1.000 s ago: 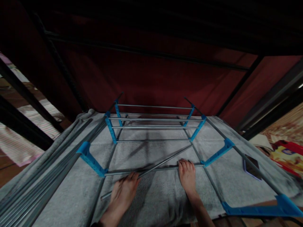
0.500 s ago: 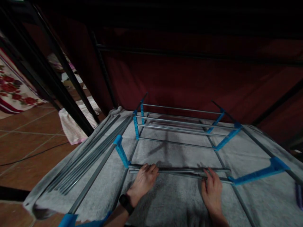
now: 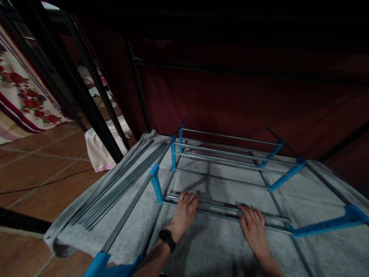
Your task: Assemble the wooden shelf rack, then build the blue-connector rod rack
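Note:
My left hand (image 3: 187, 209) and my right hand (image 3: 254, 225) are closed over a loose grey metal tube (image 3: 217, 205), gripping it apart from each other. The tube lies almost level, just behind a fixed crossbar (image 3: 215, 213). That crossbar runs between a blue plastic bracket (image 3: 157, 186) on the left and a longer blue bracket (image 3: 323, 226) on the right. These belong to a rack frame of metal tubes lying on a grey blanket (image 3: 213, 246). Farther back, several crossbars (image 3: 227, 153) join other blue brackets. My fingertips are partly hidden behind the tube.
Several loose tubes (image 3: 127, 181) lie in a bundle on the blanket's left side. Black metal posts (image 3: 77, 96) rise at the left, and a dark red cloth (image 3: 230, 100) hangs behind. A striped cloth (image 3: 100, 148) lies near the tiled floor (image 3: 43, 173).
The view has shifted, so the frame appears farther right. Both hands have moved the loose tube slightly back and left relative to the fixed crossbar; a gap now shows between them.

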A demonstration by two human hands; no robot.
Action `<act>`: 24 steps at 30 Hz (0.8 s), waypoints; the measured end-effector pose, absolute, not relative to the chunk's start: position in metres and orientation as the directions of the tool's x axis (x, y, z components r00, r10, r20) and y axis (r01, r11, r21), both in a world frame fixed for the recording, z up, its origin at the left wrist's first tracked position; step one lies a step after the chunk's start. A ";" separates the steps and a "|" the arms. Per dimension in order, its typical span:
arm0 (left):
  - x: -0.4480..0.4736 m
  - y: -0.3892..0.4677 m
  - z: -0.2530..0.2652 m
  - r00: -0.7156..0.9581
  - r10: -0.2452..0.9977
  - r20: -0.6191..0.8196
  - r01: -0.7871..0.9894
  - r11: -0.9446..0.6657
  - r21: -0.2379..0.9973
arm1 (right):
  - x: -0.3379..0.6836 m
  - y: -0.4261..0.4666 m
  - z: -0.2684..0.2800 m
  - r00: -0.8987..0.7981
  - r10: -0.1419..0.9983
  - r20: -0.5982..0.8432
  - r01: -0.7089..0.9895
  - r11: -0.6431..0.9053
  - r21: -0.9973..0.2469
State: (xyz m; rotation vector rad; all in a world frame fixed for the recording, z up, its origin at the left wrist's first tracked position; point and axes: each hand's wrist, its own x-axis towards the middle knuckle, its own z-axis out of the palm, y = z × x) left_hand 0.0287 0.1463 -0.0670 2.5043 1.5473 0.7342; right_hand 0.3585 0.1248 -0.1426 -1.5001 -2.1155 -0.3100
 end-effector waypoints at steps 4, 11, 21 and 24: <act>0.031 0.156 -0.071 0.271 0.904 0.331 0.832 -0.393 0.391 | 0.351 0.137 -0.135 -0.207 0.838 0.504 0.924 0.338 -0.181; 0.033 0.160 -0.082 0.189 0.931 0.313 0.836 -0.319 0.446 | 0.347 0.146 -0.135 -0.144 0.857 0.495 0.919 0.301 -0.254; 0.026 0.120 -0.093 0.050 0.903 0.426 0.750 -0.316 0.582 | 0.342 0.136 -0.130 -0.161 0.814 0.558 0.913 0.338 -0.229; 0.015 0.105 -0.092 -0.038 0.922 0.386 0.674 -0.261 0.691 | 0.343 0.128 -0.127 -0.150 0.795 0.587 0.921 0.329 -0.210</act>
